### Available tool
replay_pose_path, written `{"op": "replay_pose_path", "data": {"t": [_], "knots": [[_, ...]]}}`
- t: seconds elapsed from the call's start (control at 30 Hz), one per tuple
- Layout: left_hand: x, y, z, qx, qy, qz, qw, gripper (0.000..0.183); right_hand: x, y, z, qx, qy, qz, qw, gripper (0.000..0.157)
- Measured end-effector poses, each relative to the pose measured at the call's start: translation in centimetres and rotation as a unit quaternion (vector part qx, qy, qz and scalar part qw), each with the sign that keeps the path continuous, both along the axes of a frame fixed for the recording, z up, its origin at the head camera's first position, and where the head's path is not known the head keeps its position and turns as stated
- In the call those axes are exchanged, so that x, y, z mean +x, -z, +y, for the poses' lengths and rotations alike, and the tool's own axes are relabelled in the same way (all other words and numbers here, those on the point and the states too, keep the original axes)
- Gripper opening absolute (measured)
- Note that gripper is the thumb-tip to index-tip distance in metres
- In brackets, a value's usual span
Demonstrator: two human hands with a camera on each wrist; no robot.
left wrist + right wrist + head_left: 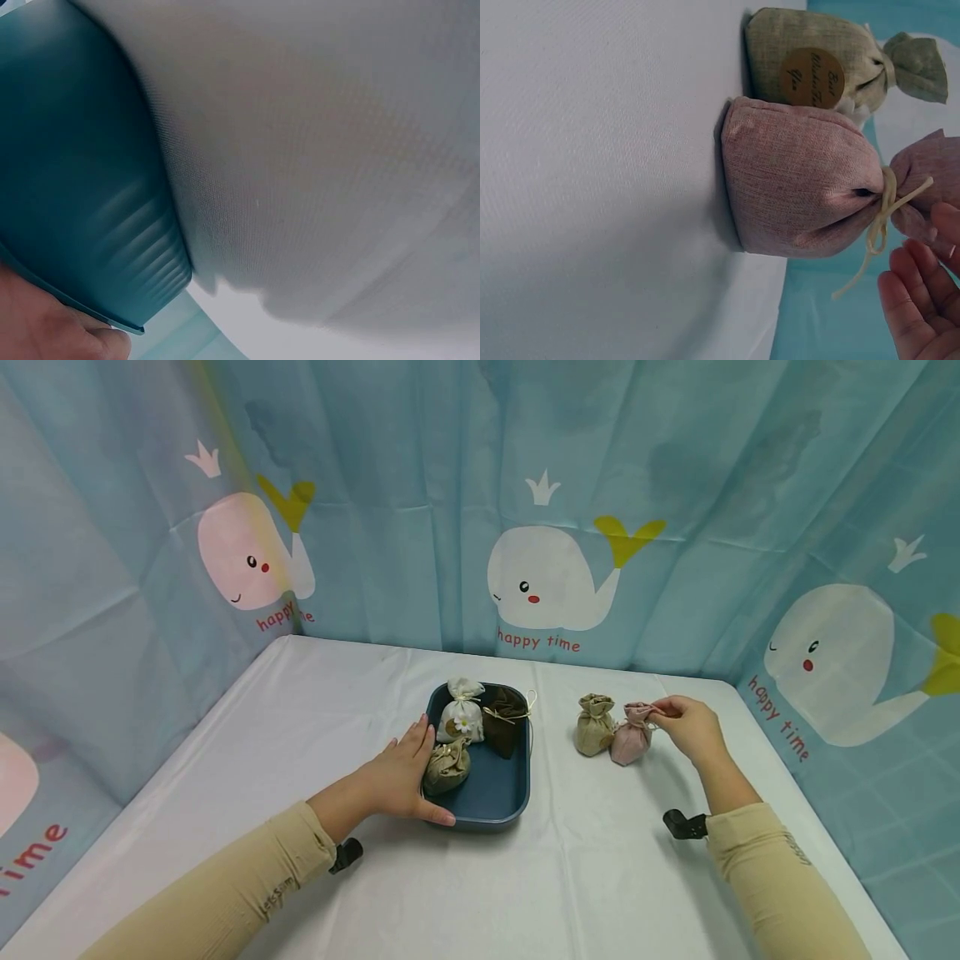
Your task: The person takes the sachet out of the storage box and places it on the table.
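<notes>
At nine o'clock of blue tray (495, 795): left hand (401, 774) spread wide, seemingly steadying it. Three o'clock: right hand (693, 731) pinching pink bag (630, 745) by gathered top, likely handiest grip.

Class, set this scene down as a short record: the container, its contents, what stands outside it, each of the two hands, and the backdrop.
Container: blue tray on a white cloth
Inside: white pouch, dark brown pouch, olive pouch
Outside, right of tray: beige pouch with a round label; pink pouch beside it
Left hand: rests against the tray's left side
Right hand: pinches the pink pouch's top
Backdrop: blue curtain with whale prints
</notes>
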State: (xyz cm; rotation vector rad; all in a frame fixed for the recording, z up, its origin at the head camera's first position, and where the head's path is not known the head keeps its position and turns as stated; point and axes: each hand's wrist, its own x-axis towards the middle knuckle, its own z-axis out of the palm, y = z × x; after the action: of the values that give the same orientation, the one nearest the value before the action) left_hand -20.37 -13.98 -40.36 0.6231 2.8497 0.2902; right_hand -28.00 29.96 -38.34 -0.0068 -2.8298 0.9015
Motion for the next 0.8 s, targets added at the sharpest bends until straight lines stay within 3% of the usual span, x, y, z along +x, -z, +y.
{"op": "replay_pose_path", "data": {"t": [0.2,0.8], "knots": [[0.0,-0.1,0.0,0.001,-0.001,-0.004,1.0000,0.137,0.3,-0.6,0.2,-0.020,0.007,-0.021,1.000,0.032],[0.0,0.1,0.0,0.003,-0.004,-0.004,1.0000,0.138,0.0,-2.8,-1.5,-0.046,0.005,-0.004,0.999,0.035]]}}
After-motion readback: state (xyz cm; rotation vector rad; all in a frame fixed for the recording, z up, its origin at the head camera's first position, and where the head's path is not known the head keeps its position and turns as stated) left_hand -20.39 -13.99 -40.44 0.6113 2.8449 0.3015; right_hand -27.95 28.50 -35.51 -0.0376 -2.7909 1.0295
